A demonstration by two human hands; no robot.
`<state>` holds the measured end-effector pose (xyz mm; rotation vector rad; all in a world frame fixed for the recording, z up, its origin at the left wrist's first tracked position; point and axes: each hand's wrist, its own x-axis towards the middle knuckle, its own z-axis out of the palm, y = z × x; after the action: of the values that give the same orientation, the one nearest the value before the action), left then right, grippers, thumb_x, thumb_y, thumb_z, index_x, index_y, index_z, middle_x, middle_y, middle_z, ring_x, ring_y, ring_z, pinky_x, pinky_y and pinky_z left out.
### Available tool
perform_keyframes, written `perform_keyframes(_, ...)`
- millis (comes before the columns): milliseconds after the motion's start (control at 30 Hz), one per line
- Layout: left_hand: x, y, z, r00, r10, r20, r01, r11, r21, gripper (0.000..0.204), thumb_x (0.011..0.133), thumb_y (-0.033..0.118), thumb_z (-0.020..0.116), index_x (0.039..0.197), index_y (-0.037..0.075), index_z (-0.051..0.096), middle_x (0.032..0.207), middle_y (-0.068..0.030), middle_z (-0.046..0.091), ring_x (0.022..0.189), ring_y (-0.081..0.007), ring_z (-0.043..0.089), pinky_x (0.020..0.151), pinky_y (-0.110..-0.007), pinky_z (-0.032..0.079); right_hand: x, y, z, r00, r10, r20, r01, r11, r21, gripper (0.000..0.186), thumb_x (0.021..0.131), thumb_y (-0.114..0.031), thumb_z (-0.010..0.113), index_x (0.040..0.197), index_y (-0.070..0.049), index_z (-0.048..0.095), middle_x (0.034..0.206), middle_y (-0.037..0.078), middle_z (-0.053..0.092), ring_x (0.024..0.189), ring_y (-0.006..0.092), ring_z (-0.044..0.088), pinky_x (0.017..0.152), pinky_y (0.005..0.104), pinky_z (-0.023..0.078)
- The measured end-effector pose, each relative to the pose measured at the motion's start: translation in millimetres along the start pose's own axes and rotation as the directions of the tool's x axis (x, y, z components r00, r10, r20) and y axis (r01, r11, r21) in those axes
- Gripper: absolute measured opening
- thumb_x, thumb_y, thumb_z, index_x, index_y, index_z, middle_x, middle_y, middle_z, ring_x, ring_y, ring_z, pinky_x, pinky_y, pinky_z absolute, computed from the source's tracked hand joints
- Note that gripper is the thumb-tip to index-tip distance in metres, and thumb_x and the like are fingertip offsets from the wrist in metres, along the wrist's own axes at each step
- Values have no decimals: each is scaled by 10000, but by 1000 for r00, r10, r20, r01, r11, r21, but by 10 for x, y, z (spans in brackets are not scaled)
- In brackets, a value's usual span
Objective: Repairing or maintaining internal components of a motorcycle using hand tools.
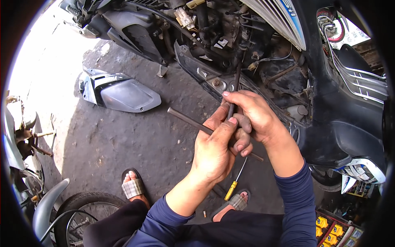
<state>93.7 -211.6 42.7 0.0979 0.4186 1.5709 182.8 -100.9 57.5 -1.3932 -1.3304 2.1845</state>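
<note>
My left hand (214, 154) is closed around a dark metal rod (187, 119). One end of the rod sticks out to the left, and a brownish end shows below the fingers on the right. My right hand (259, 115) presses against the left, its thumb and curled fingers on a black hose-like length (237, 76) that runs up into the motorbike's open frame (214, 78). Where the rod and the black length meet is hidden by my fingers. Below the hands, a screwdriver with a yellow handle (231, 190) lies on the floor beside my sandal (238, 201).
A grey and black body panel (129, 94) lies on the floor at left. Another motorbike's wheel (88, 214) stands at lower left. A dark fairing (349, 136) rises at right. A red tray with yellow pieces (329, 228) sits at lower right. White connectors (184, 18) hang at the top.
</note>
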Motion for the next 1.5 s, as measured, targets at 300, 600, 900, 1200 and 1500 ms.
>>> perform_keyframes(300, 99, 72, -75, 997, 68, -18, -38, 730, 683, 446, 949, 53, 453, 1367, -53, 340, 779, -10, 500, 525, -50, 411, 436, -217, 328, 37, 141, -18, 998, -62, 30, 62, 998, 1, 343, 984, -362, 500, 937, -33, 584, 708, 7, 562, 624, 77, 535, 580, 235, 445)
perform_keyframes(600, 132, 244, -107, 934, 336, 122, -238, 331, 913, 440, 785, 64, 510, 1172, -144, 540, 926, -215, 661, 888, -222, 636, 830, -298, 470, -27, 776, 650, 740, -592, -319, 657, 738, 156, 478, 1040, -415, 285, 874, -54, 551, 845, 12, 555, 791, 94, 507, 705, 267, 425)
perform_keyframes(900, 212, 261, -127, 947, 207, 247, -258, 31, 966, 453, 748, 16, 486, 1169, -149, 524, 737, -232, 590, 682, -215, 646, 664, -314, 485, 374, 1459, 550, 941, -325, -90, 281, 607, 743, 488, 1032, -431, 282, 1098, -19, 534, 979, 55, 586, 882, 124, 567, 817, 275, 457)
perform_keyframes(1200, -685, 356, -260, 984, 152, 95, -147, 386, 911, 541, 856, 99, 413, 1352, -118, 387, 662, -61, 558, 562, -123, 535, 571, -248, 451, -197, 783, 556, 932, -361, -38, 329, 792, 514, 178, 972, -180, 531, 1084, -41, 526, 886, 74, 655, 737, 104, 625, 620, 226, 500)
perform_keyframes(1500, -699, 23, -390, 994, 106, 34, -102, 739, 666, 515, 934, 82, 380, 1399, -117, 284, 771, -60, 517, 540, -39, 386, 479, -177, 312, -150, 825, 451, 946, -313, -87, 320, 849, 421, 199, 965, -183, 523, 1044, -3, 553, 763, 85, 639, 537, 85, 552, 469, 190, 428)
